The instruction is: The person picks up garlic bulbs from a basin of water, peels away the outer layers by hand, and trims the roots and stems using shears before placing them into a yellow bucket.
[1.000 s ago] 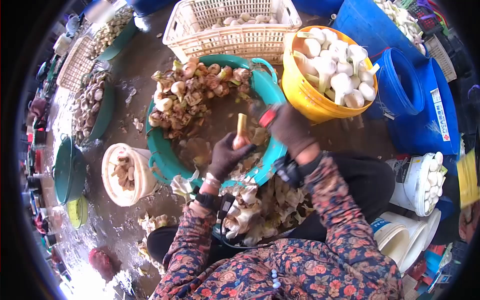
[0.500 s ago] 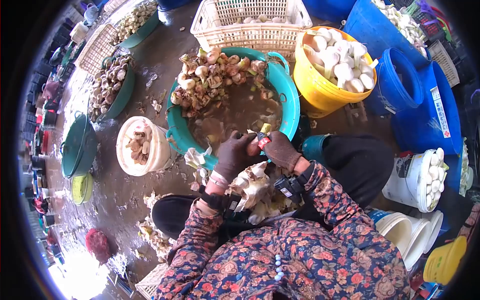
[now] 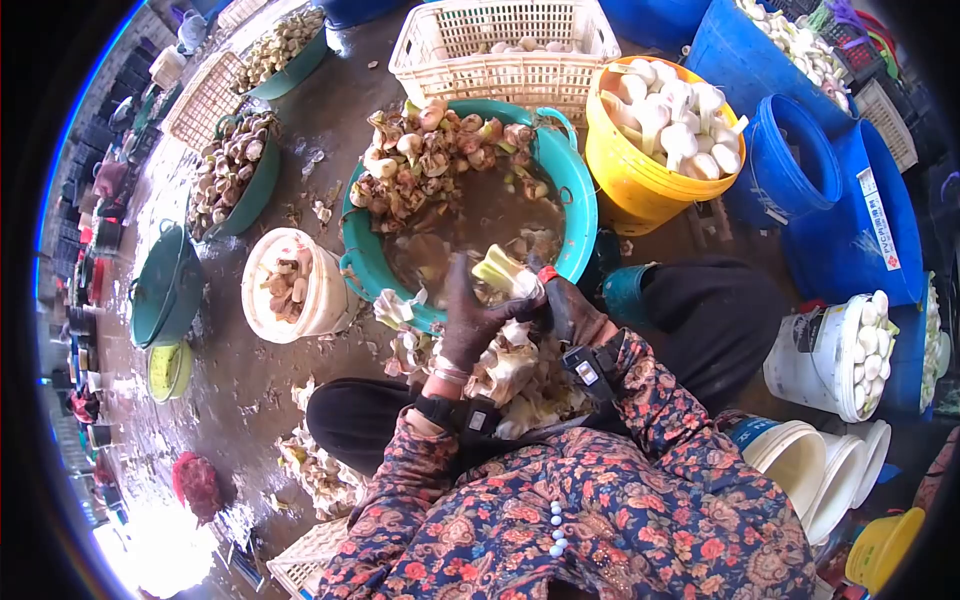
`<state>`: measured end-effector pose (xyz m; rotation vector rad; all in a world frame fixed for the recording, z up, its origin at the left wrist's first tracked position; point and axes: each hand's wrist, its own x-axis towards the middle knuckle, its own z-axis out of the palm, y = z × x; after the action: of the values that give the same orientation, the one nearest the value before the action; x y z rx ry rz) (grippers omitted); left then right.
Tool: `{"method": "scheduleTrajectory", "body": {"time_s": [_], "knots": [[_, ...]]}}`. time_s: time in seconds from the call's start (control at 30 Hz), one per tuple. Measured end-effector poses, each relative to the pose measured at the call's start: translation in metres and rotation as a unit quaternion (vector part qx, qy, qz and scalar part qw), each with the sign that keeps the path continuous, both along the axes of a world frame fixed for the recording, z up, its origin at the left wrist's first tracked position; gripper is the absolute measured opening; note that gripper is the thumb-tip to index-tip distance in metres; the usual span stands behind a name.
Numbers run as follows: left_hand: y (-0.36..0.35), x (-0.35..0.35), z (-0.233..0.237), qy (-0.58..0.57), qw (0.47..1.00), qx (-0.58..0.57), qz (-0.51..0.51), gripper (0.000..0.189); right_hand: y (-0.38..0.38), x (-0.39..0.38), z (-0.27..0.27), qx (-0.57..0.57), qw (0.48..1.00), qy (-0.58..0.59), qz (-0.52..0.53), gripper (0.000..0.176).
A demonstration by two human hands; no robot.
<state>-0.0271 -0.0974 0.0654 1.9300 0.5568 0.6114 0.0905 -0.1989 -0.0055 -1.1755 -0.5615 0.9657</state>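
Note:
Both my hands wear dark gloves at the near rim of a green tub (image 3: 582, 215) of murky water, with unpeeled garlic bulbs (image 3: 408, 150) heaped along its far left side. A pale garlic bulb with a green-white stem (image 3: 508, 272) is between my hands. My left hand (image 3: 470, 318) supports it, its fingers partly raised. My right hand (image 3: 575, 308) is closed at the bulb's right side, with something red at the fingertips, too small to make out. Loose peeled skins (image 3: 508, 370) lie below my hands, over my lap.
A yellow bucket (image 3: 640, 190) of peeled garlic stands right of the tub, beside blue bins (image 3: 850, 215). Behind is a cream crate (image 3: 490, 75). On the left are a white bucket (image 3: 335, 290) and green basins (image 3: 165, 290). White buckets (image 3: 815, 350) stand at the right.
My left hand has opened from around the bulb, and more of the pale bulb and stem now shows. My right hand has shifted slightly right and down. The view has moved slightly.

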Motion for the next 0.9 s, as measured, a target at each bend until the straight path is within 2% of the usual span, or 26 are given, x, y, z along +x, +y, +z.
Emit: {"method": "scheduleTrajectory", "body": {"time_s": [0.03, 0.07, 0.1, 0.17, 0.2, 0.23, 0.3, 0.33, 0.37, 0.4, 0.43, 0.47, 0.5, 0.53, 0.57, 0.6, 0.63, 0.67, 0.7, 0.73, 0.77, 0.8, 0.83, 0.87, 0.9], "knots": [[0.004, -0.005, 0.003, 0.01, 0.976, 0.198, 0.09, 0.088, 0.0, 0.013, -0.006, -0.086, 0.989, 0.11, 0.041, 0.052], [0.01, -0.006, 0.019, 0.006, 0.977, 0.208, 0.035, 0.098, 0.0, 0.017, -0.004, -0.17, 0.957, 0.218, 0.082, 0.047], [0.013, -0.007, 0.034, 0.038, 0.961, 0.273, -0.012, 0.08, 0.002, 0.012, -0.004, -0.17, 0.957, 0.22, 0.086, 0.047], [0.022, -0.016, 0.02, 0.161, 0.957, 0.147, -0.19, 0.051, 0.008, -0.001, 0.01, -0.085, 0.976, 0.162, 0.123, 0.034], [0.02, -0.018, 0.009, 0.074, 0.971, 0.176, -0.147, 0.027, -0.001, 0.003, 0.002, -0.057, 0.987, -0.055, 0.143, 0.027], [0.018, -0.02, 0.009, 0.073, 0.971, 0.178, -0.145, 0.027, -0.003, 0.001, 0.02, -0.055, 0.986, -0.057, 0.144, 0.027], [0.014, -0.025, 0.008, 0.041, 0.996, -0.062, -0.055, 0.025, -0.008, -0.008, 0.08, -0.035, 0.991, -0.06, 0.116, 0.027], [0.015, -0.027, 0.004, 0.079, 0.991, -0.092, -0.057, 0.024, -0.013, -0.003, 0.083, -0.081, 0.983, -0.068, 0.152, 0.033], [0.016, -0.028, 0.003, 0.08, 0.991, -0.093, -0.056, 0.024, -0.015, -0.001, 0.094, -0.082, 0.982, -0.067, 0.154, 0.033], [0.018, -0.029, 0.002, 0.05, 0.96, -0.273, -0.042, 0.025, -0.017, 0.002, 0.106, -0.079, 0.978, -0.041, 0.187, 0.038], [0.019, -0.029, 0.002, 0.019, 0.896, -0.443, -0.028, 0.025, -0.019, 0.005, 0.112, -0.076, 0.973, -0.015, 0.218, 0.044], [0.019, -0.032, 0.0, 0.018, 0.895, -0.444, -0.027, 0.025, -0.021, 0.009, 0.109, -0.069, 0.967, 0.016, 0.245, 0.05], [0.018, -0.036, -0.003, 0.015, 0.967, -0.249, -0.044, 0.029, -0.02, 0.009, 0.104, -0.07, 0.967, 0.015, 0.246, 0.05], [0.017, -0.042, -0.005, 0.014, 0.997, -0.042, -0.059, 0.033, -0.019, 0.009, 0.096, -0.033, 0.97, -0.044, 0.239, 0.049], [0.018, -0.045, -0.005, 0.012, 0.983, 0.167, -0.073, 0.038, -0.018, 0.008, 0.086, 0.005, 0.968, -0.103, 0.228, 0.049], [0.022, -0.046, -0.005, 0.01, 0.983, 0.163, -0.082, 0.042, -0.012, 0.004, 0.068, 0.046, 0.976, -0.167, 0.13, 0.057], [0.026, -0.049, -0.006, 0.01, 0.983, 0.162, -0.081, 0.042, -0.013, 0.003, 0.075, 0.045, 0.976, -0.167, 0.131, 0.057], [0.028, -0.052, -0.007, 0.053, 0.976, 0.194, -0.086, 0.042, -0.016, 0.0, 0.088, -0.014, 0.92, -0.383, 0.088, 0.058], [0.03, -0.052, -0.008, 0.095, 0.965, 0.228, -0.091, 0.043, -0.018, -0.002, 0.096, -0.07, 0.812, -0.578, 0.039, 0.059], [0.02, -0.043, 0.012, 0.093, 0.974, -0.199, -0.049, 0.043, -0.017, -0.007, 0.092, -0.039, 0.81, -0.583, 0.054, 0.053], [0.027, -0.039, -0.016, 0.094, 0.964, -0.243, -0.053, 0.033, -0.013, -0.013, 0.087, -0.012, 0.783, -0.618, 0.074, 0.039], [0.026, -0.038, -0.019, 0.046, 0.995, -0.043, -0.073, 0.026, -0.013, -0.018, 0.084, -0.029, 0.817, -0.571, 0.074, 0.035], [0.024, -0.037, -0.021, -0.005, 0.983, 0.158, -0.09, 0.028, -0.013, -0.02, 0.084, -0.045, 0.848, -0.522, 0.075, 0.03], [0.02, -0.034, -0.008, -0.005, 0.983, 0.157, -0.09, 0.028, -0.008, -0.018, 0.075, -0.045, 0.849, -0.521, 0.076, 0.03], [0.015, -0.033, 0.006, -0.028, 0.99, -0.139, -0.028, 0.025, -0.003, -0.016, 0.057, -0.03, 0.974, -0.223, -0.017, 0.024]]}}
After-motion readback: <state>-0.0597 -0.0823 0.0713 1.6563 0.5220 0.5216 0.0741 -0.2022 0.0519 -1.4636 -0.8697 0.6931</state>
